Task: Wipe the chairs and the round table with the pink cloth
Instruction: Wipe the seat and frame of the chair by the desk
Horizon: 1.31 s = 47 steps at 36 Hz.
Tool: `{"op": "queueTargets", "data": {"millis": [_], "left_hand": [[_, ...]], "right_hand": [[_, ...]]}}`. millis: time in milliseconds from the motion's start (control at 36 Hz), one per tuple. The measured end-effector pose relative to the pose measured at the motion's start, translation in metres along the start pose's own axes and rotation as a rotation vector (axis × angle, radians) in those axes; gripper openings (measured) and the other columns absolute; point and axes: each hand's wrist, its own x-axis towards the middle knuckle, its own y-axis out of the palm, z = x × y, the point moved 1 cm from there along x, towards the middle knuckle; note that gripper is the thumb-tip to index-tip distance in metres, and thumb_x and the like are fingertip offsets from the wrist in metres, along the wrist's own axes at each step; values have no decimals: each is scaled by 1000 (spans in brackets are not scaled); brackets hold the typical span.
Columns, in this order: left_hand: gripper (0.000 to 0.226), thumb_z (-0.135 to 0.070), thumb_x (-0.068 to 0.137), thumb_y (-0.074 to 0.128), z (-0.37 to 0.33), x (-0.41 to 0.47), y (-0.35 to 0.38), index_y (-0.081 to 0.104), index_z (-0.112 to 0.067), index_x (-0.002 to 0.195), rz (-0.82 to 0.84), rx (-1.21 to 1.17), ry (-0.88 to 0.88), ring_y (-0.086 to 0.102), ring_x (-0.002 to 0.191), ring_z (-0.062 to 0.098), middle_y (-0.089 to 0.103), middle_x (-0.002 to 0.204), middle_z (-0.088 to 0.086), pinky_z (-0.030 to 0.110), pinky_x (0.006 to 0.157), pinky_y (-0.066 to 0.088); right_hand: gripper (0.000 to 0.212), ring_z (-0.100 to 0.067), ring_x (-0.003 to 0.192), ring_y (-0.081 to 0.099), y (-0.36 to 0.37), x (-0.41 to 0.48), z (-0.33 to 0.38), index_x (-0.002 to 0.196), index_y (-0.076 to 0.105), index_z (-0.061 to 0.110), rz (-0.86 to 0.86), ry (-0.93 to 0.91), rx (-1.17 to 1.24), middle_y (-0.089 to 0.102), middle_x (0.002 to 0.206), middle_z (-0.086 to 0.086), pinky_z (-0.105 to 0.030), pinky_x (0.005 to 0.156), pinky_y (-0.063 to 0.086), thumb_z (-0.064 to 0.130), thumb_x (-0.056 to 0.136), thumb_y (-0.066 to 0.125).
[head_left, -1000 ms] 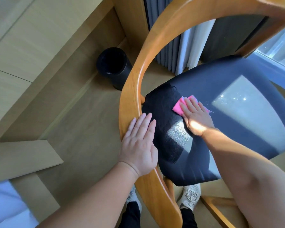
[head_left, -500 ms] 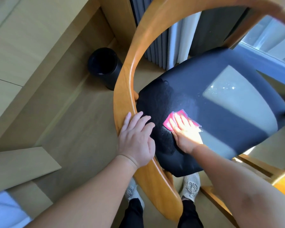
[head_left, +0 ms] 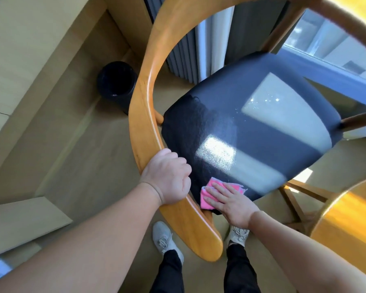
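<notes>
A chair with a curved wooden back rail (head_left: 145, 106) and a dark seat cushion (head_left: 251, 127) fills the middle of the head view. My left hand (head_left: 168, 178) grips the back rail with its fingers curled over the inner edge. My right hand (head_left: 230, 203) lies flat, fingers straight, and presses the pink cloth (head_left: 207, 198) onto the near edge of the seat. Part of the cloth is hidden under my palm. The rim of the round wooden table (head_left: 347, 225) shows at the lower right.
A black cylindrical bin (head_left: 116, 83) stands on the wooden floor left of the chair. Grey and white curtains (head_left: 199, 49) hang behind it, and a window (head_left: 336, 45) is at the upper right. My feet (head_left: 165, 240) stand beside the chair's back rail.
My right hand has dragged the pink cloth from the seat's middle toward its near edge. My left hand went from lying flat on the rail to gripping it.
</notes>
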Motion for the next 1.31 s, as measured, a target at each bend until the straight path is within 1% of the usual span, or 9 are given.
{"op": "queueTargets", "data": {"millis": [111,278,472,611,861,972,1056,1194,1306], "left_hand": [[19,-22,67,37,-2,3,-1,35,-20,48,24,6,27,34,47,22,36,48,-1,27,57,31],[20,-23,69,36,0,3,2,33,-20,50,25,34,26,29,49,19,38,49,0,27,57,30],[21,-24,71,36,1,2,4,33,-20,51,9,34,22,28,51,18,38,50,-2,27,58,28],[24,-23,71,40,2,2,5,37,-17,49,36,46,12,32,49,20,35,50,-3,28,57,27],[25,-24,71,38,2,1,4,40,-15,48,38,15,24,35,48,21,37,49,-1,28,56,29],[25,-23,70,36,0,1,2,38,-15,46,24,-13,27,34,47,22,35,48,-1,31,52,35],[26,-23,70,35,1,2,1,38,-14,46,22,-14,33,35,47,23,34,48,-2,34,52,37],[28,-24,73,34,2,-1,1,40,-14,47,38,-7,41,36,48,21,35,48,-3,33,54,37],[26,-23,72,35,3,-2,2,40,-13,47,41,0,29,37,48,23,37,48,-1,34,54,36]], "right_hand": [[68,-27,145,27,-2,0,-12,151,30,24,-2,-50,-8,26,158,-2,-45,114,15,24,84,38],[60,-25,143,32,-8,0,-38,148,38,21,-92,-114,-17,31,156,-2,-42,116,15,20,88,35],[52,-31,139,37,-33,5,-99,147,34,25,-298,225,224,37,154,-4,-49,109,37,20,95,43],[61,-29,148,14,-49,11,-124,153,23,20,-299,533,228,21,160,-5,-46,119,14,18,97,46],[56,-35,141,30,-36,14,-83,148,34,17,-343,762,320,34,154,-11,-51,114,24,30,94,28],[53,-38,139,32,-13,3,-41,145,41,17,-398,870,327,38,152,-11,-52,113,27,30,95,32],[49,-38,143,26,3,-5,-7,145,42,17,-482,897,350,35,154,-10,-51,115,22,26,96,37],[54,-32,148,14,36,-14,38,152,29,21,-501,906,464,25,159,-7,-52,118,15,29,99,28],[52,-25,149,7,36,-17,40,152,26,21,-523,888,457,22,159,-2,-42,121,3,29,100,30]]}}
